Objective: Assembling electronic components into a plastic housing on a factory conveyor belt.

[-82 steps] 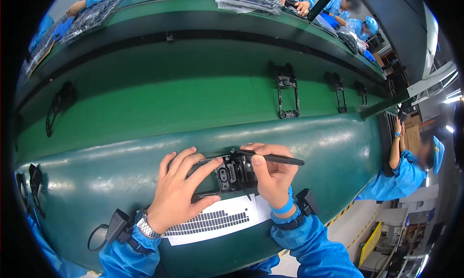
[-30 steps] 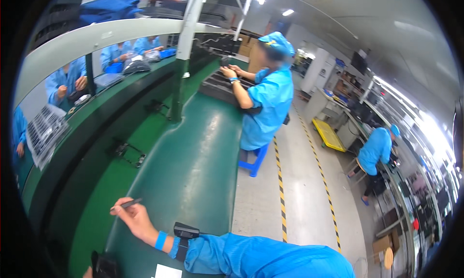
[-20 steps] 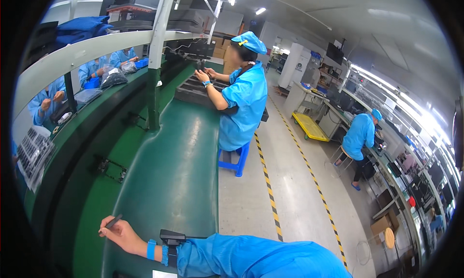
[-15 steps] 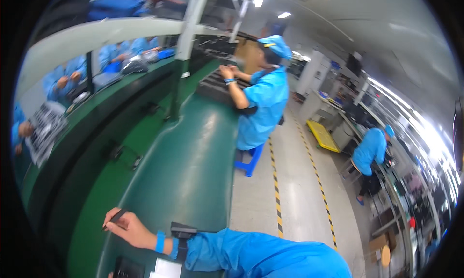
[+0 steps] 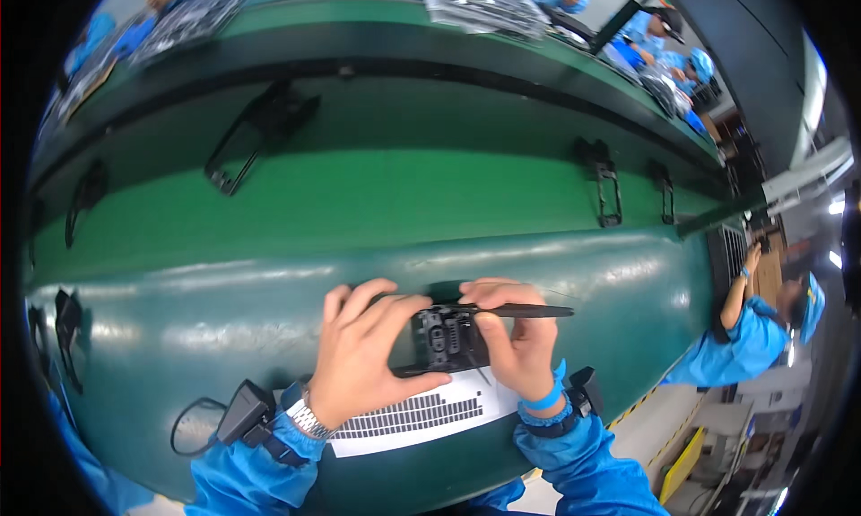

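Observation:
A black plastic housing (image 5: 445,335) with an open, detailed inside sits in front of me on the green bench. My left hand (image 5: 363,354) grips it from the left, fingers at its upper edge and thumb along its lower edge. From the right, my right hand (image 5: 517,341) pinches a slim black tool (image 5: 538,310) that points out to the right. The fingertips of this hand touch the housing's upper right edge; the tool's inner end is hidden there. Below the housing lies a white sheet (image 5: 408,429) with rows of small dark labels, partly under my left wrist.
Beyond the bench (image 5: 224,336) runs a green conveyor belt (image 5: 395,193) carrying several black frames (image 5: 610,193). Past it, people in blue handle bagged parts (image 5: 484,4). A person (image 5: 744,336) sits at the right. A cable loop (image 5: 193,426) lies beside my left wrist.
My view has swung from the aisle at the right to the bench ahead. The right hand, holding the slim black tool, is now at the housing. My left hand has come into view on it.

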### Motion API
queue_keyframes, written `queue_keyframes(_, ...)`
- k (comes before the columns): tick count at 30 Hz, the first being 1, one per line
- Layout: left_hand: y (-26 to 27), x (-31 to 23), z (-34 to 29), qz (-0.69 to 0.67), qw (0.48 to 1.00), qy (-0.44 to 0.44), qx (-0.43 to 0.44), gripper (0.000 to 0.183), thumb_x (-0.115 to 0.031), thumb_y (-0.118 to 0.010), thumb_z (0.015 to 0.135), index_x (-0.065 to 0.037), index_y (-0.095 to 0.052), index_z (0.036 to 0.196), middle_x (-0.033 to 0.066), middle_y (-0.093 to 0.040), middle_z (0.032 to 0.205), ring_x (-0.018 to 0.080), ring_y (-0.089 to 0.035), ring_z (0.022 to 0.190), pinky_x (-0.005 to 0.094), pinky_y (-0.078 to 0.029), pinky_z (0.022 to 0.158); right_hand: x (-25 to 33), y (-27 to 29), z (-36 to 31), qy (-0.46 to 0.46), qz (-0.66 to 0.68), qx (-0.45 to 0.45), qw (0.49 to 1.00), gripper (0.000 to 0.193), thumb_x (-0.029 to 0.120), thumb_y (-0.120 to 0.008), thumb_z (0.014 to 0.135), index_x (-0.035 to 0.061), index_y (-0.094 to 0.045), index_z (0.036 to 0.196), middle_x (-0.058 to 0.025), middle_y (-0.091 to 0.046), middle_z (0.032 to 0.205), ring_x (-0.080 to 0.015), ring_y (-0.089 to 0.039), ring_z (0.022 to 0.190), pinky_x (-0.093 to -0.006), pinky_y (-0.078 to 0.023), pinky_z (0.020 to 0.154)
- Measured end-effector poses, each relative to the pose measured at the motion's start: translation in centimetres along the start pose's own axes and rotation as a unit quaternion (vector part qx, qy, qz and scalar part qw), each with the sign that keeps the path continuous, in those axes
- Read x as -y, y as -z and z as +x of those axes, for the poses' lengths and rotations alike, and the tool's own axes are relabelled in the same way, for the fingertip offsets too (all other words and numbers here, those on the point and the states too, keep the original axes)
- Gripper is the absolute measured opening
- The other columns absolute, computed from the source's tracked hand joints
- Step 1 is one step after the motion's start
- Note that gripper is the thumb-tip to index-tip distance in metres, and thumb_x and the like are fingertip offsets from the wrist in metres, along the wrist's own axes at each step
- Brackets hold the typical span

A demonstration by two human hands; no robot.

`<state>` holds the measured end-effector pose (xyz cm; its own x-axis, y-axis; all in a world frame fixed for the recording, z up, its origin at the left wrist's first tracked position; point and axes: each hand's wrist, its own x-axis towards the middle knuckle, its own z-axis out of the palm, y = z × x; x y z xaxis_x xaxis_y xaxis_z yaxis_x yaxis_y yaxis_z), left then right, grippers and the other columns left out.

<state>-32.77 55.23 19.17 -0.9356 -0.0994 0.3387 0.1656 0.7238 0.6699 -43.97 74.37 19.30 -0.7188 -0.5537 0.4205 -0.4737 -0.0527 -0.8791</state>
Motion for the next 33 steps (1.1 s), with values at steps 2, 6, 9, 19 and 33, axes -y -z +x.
queue_keyframes(2,0.3,0.3,-0.5,-0.008,1.0,0.006,-0.006,0.077,-0.048,-0.094,0.062,-0.005,-0.068,0.121,0.0083,-0.071,0.118,0.0316,-0.06,0.12,0.0474,-0.037,0.105,0.2,-0.4,0.1,0.001,-0.013,0.022,1.0,0.02,-0.006,-0.068,0.092,0.0002,-0.062,0.109,-0.0178,-0.072,0.106,-0.0331,-0.071,0.108,-0.0423,-0.056,0.096)
queue_keyframes(6,0.0,0.9,-1.2,-0.044,0.998,0.007,-0.032,0.076,-0.047,-0.091,0.064,-0.009,-0.065,0.125,0.0056,-0.069,0.109,0.0285,-0.058,0.116,0.0477,-0.036,0.102,0.0,-1.0,-0.2,0.002,-0.01,0.056,0.998,0.02,-0.006,-0.068,0.093,0.0001,-0.06,0.11,-0.0184,-0.072,0.106,-0.0338,-0.071,0.107,-0.0437,-0.056,0.095)
queue_keyframes(9,-0.9,1.2,-0.9,-0.06,0.998,-0.001,-0.019,0.076,-0.047,-0.09,0.066,-0.009,-0.063,0.126,0.0051,-0.069,0.111,0.0272,-0.058,0.116,0.0474,-0.036,0.103,-0.5,-0.5,-0.7,0.001,-0.013,0.033,0.999,0.017,-0.005,-0.067,0.094,-0.0011,-0.059,0.109,-0.0191,-0.071,0.104,-0.034,-0.071,0.103,-0.0456,-0.055,0.096)
queue_keyframes(19,-1.0,1.3,-0.9,-0.073,0.997,-0.005,-0.025,0.075,-0.049,-0.092,0.064,-0.007,-0.067,0.122,0.0093,-0.071,0.11,0.0293,-0.059,0.116,0.0493,-0.037,0.105,-0.4,-0.6,-0.6,-0.01,-0.036,0.043,0.998,0.017,-0.004,-0.068,0.094,-0.0001,-0.06,0.109,-0.0191,-0.072,0.107,-0.0324,-0.072,0.103,-0.0446,-0.055,0.096)
queue_keyframes(33,-0.5,1.2,-1.1,-0.066,0.998,0.001,-0.011,0.075,-0.048,-0.092,0.065,-0.006,-0.067,0.121,0.0099,-0.07,0.108,0.0299,-0.059,0.116,0.0492,-0.037,0.105,-0.2,-0.9,-0.7,-0.013,-0.023,0.042,0.999,0.017,-0.006,-0.066,0.094,-0.0006,-0.059,0.109,-0.0195,-0.071,0.107,-0.0319,-0.071,0.104,-0.0436,-0.055,0.095)
